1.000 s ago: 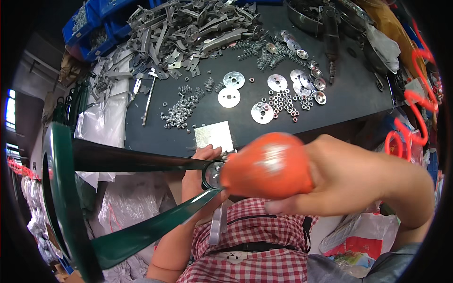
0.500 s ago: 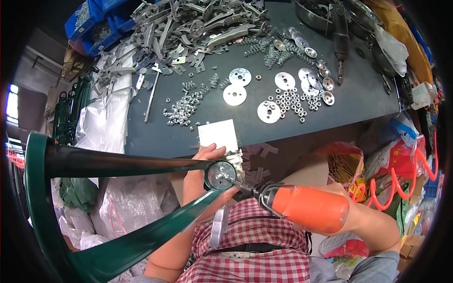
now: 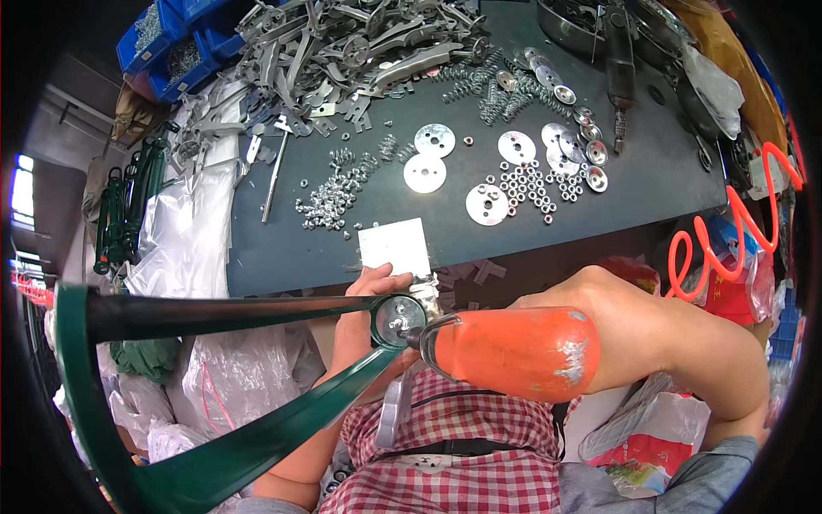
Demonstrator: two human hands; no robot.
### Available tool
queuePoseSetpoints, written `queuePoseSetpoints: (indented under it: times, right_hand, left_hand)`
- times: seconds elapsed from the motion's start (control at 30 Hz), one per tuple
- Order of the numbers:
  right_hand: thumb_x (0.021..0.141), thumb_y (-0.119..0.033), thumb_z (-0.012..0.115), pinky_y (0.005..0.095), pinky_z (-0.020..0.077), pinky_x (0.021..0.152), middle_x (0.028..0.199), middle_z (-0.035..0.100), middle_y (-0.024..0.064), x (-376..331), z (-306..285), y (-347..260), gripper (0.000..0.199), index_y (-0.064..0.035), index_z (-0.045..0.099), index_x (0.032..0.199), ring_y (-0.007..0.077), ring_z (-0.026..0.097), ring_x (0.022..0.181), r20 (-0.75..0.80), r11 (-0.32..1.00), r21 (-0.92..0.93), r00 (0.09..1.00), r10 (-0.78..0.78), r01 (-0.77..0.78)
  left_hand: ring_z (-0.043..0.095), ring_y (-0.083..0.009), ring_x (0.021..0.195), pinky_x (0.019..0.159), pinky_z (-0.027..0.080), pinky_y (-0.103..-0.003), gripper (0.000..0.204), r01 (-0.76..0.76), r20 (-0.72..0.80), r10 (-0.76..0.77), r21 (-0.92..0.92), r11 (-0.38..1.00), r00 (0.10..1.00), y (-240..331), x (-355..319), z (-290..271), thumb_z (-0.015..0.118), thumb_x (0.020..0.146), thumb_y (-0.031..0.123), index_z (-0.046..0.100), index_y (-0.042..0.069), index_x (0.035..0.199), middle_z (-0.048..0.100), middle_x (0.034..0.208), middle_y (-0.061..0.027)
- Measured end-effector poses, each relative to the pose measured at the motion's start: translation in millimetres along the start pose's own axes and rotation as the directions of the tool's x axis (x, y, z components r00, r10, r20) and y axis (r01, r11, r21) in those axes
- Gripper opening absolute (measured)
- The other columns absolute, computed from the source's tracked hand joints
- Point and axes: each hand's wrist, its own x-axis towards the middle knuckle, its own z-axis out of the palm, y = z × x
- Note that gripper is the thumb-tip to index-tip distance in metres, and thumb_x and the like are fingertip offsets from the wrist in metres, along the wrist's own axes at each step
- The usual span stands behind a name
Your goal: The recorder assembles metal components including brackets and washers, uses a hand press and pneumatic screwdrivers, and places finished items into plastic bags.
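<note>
A green metal frame (image 3: 272, 428) with two long bars spreads out to the left. At its narrow end sits a round cup with a silver disc (image 3: 396, 310) inside. My left hand (image 3: 349, 330) is closed around that end, mostly behind it. My right hand (image 3: 591, 295) grips an orange air screwdriver (image 3: 514, 353), its fingers largely hidden by the tool body. The driver's tip meets the disc near its middle. A grey metal lever (image 3: 395, 413) hangs below the cup, and a square white plate (image 3: 394, 247) lies just beyond my left fingers at the table edge.
The dark table (image 3: 291, 253) carries a heap of metal levers (image 3: 342, 51), springs (image 3: 497, 94), loose nuts (image 3: 330, 201) and silver discs (image 3: 425, 173). Another air driver (image 3: 620, 77) hangs at the back right. A coiled red hose (image 3: 715, 253) is at the right; plastic bags (image 3: 248, 368) lie left.
My right hand and forearm have swung up and outward, turning the air screwdriver more level and steeper toward my view. The red hose has shifted up and right. The frame and left hand stay nearly still.
</note>
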Motion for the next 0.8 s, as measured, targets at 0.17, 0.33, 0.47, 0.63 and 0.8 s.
queuePoseSetpoints:
  times: [0.17, 0.33, 0.47, 0.63, 0.8]
  right_hand:
    - [0.064, -0.013, 0.067, 0.0376, 0.0498, 0.06, 0.071, 0.062, 0.0136, 0, 3, -2, 0.033, -0.007, 0.058, 0.095, 0.0336, 0.06, 0.067, 0.017, 1.0, 0.007, 1.0, 0.018, -0.018]
    - [0.067, -0.014, 0.064, 0.0382, 0.0499, 0.062, 0.071, 0.062, 0.0168, 0, 7, -1, 0.034, -0.0055, 0.057, 0.099, 0.0348, 0.06, 0.066, -0.027, 0.986, 0.144, 0.995, 0.093, -0.088]
    - [0.069, -0.015, 0.063, 0.0379, 0.0497, 0.062, 0.07, 0.061, 0.0173, 0, 7, -6, 0.032, -0.0054, 0.058, 0.099, 0.035, 0.06, 0.067, -0.034, 0.988, 0.129, 0.996, 0.086, -0.081]
    - [0.07, -0.016, 0.064, 0.0369, 0.0497, 0.063, 0.072, 0.062, 0.0174, -8, 16, -7, 0.035, -0.0045, 0.057, 0.102, 0.0349, 0.061, 0.068, -0.047, 0.973, 0.174, 0.985, 0.164, -0.154]
    - [0.069, -0.014, 0.066, 0.0351, 0.0494, 0.063, 0.081, 0.063, 0.0162, -31, 24, 2, 0.039, -0.0028, 0.057, 0.105, 0.0338, 0.061, 0.072, -0.137, 0.959, 0.285, 0.99, 0.039, 0.002]
  left_hand:
    - [0.037, -0.0221, 0.122, 0.103, 0.028, -0.039, 0.076, 0.167, 0.06, -0.161, -0.128, 0.978, 0.985, -7, -8, 0, 0.074, 0.063, 0.006, 0.03, 0.004, 0.126, 0.047, 0.121, -0.0118]
    - [0.038, -0.0241, 0.12, 0.103, 0.027, -0.039, 0.074, 0.02, 0.039, -0.024, 0.091, 0.996, 0.999, 5, 1, -2, 0.073, 0.065, 0.008, 0.03, 0.005, 0.126, 0.043, 0.124, -0.0131]
    - [0.036, -0.0291, 0.123, 0.103, 0.026, -0.043, 0.072, 0.108, -0.046, -0.113, -0.092, 0.99, 0.993, -3, -4, 7, 0.075, 0.061, 0.008, 0.037, 0.006, 0.121, 0.048, 0.119, -0.0112]
    - [0.03, -0.0327, 0.128, 0.104, 0.027, -0.044, 0.071, 0.09, 0.009, -0.09, -0.14, 0.986, 0.996, -1, 2, -6, 0.074, 0.053, 0.005, 0.045, 0.008, 0.117, 0.051, 0.121, -0.0092]
    - [0.038, -0.0312, 0.122, 0.104, 0.025, -0.044, 0.072, 0.061, 0.02, -0.062, 0.026, 0.998, 0.998, 2, -2, -5, 0.079, 0.06, 0.013, 0.039, 0.003, 0.119, 0.053, 0.116, -0.0154]
